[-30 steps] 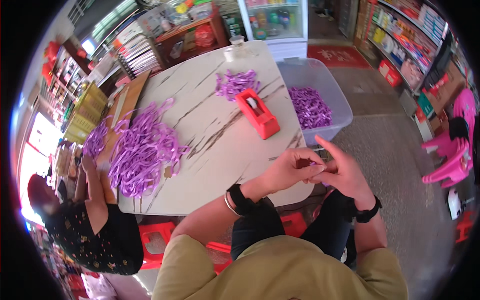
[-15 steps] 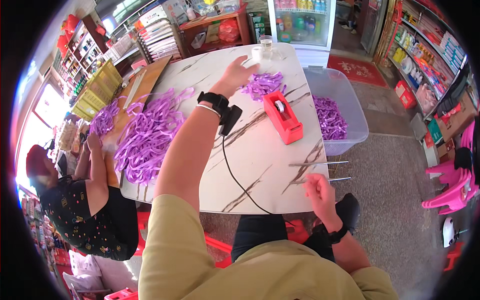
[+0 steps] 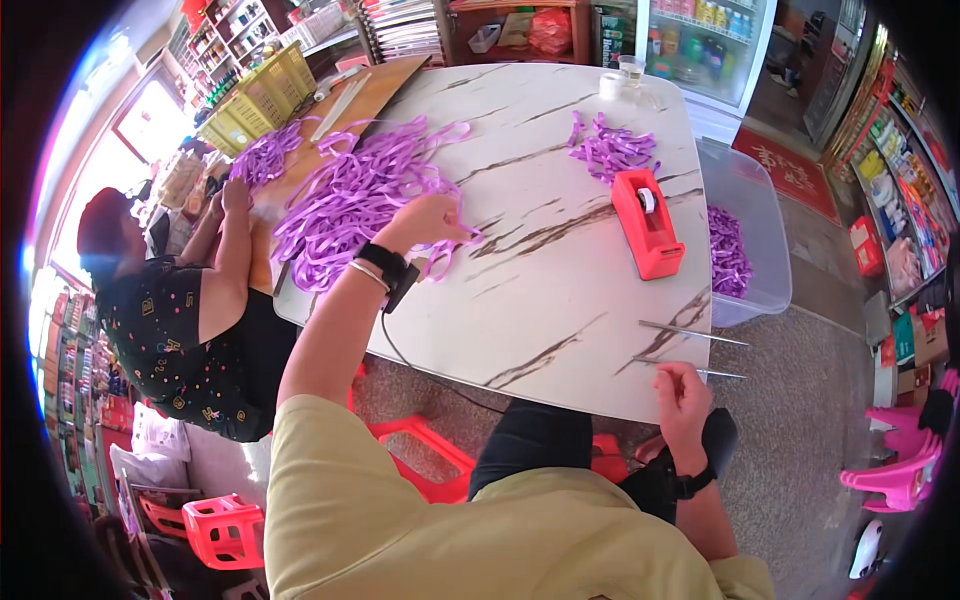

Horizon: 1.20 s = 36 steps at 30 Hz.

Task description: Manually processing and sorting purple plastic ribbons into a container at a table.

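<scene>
My left hand (image 3: 428,222) reaches over the right edge of a large heap of purple ribbon strips (image 3: 345,195). Its fingers are pinched on a purple ribbon (image 3: 440,262), which hangs in a loop beside the heap. Low at the right side of the table, my right hand (image 3: 683,400) is loosely curled, with nothing visible in its fingers. Just above it, two thin metal rods (image 3: 692,332) jut out past the table edge. A red tape dispenser (image 3: 647,225) stands beyond them, and a smaller pile of purple ribbon pieces (image 3: 613,148) lies behind it.
The marbled white table (image 3: 540,290) spreads before me. A clear plastic bin (image 3: 765,225) of purple ribbon stands against its right side. A white cup and a glass (image 3: 631,70) are at the far right corner. At left, another person (image 3: 180,330) handles purple ribbon beside a yellow crate (image 3: 258,100).
My left hand has moved from beside the small far pile to the large heap, closing on a ribbon. My right hand stays curled near the rods. The view has turned left.
</scene>
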Each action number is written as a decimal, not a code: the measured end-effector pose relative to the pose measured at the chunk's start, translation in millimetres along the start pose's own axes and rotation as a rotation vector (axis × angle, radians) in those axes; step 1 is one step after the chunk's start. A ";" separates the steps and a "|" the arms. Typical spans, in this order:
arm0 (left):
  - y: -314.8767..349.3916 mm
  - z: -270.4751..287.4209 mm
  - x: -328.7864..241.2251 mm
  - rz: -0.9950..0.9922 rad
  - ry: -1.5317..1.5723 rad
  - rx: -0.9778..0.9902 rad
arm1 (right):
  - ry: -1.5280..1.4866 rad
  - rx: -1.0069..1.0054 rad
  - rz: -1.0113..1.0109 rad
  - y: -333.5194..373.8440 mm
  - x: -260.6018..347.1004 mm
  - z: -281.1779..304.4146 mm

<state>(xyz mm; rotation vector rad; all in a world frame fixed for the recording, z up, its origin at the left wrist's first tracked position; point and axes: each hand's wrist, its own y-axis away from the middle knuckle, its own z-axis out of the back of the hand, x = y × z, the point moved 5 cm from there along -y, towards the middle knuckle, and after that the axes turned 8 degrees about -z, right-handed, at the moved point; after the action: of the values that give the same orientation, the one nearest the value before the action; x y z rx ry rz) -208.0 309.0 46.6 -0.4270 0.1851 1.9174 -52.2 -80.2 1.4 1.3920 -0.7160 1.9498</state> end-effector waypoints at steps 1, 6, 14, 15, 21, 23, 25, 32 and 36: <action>5.0 -7.0 2.1 -0.053 -0.010 -0.026 | 0.002 -0.002 0.000 -0.1 -1.8 -0.3; 2.1 -25.8 -8.8 -0.040 -0.236 0.063 | 0.002 0.005 0.019 -1.1 1.2 -2.0; -34.5 73.2 -78.1 -0.010 0.958 -0.089 | -0.010 0.021 0.008 0.7 -0.6 -0.1; -37.1 83.5 -79.6 -0.009 0.955 -0.092 | -0.013 0.020 0.022 0.4 0.2 -1.4; -42.6 113.1 -79.5 -0.055 0.636 -0.206 | -0.013 0.015 0.030 -0.5 -1.1 1.5; -50.9 84.5 -23.8 -0.031 0.015 -0.081 | -0.013 0.016 0.037 -0.2 0.8 1.2; -46.5 44.2 20.8 -0.059 -0.103 -0.083 | -0.014 0.012 0.042 -0.9 0.9 0.3; -34.0 -65.2 5.9 0.148 -0.024 -0.356 | 0.000 0.003 0.032 -0.6 -2.7 1.4; -39.0 -96.8 -78.3 -0.127 0.198 -0.367 | 0.023 0.011 0.057 0.4 -2.0 -0.6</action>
<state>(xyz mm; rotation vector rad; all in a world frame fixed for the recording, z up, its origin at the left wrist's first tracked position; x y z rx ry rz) -126.5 224.5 -10.2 -0.8548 -0.0674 1.7833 -52.3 -80.4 -0.7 1.3676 -0.7425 2.0132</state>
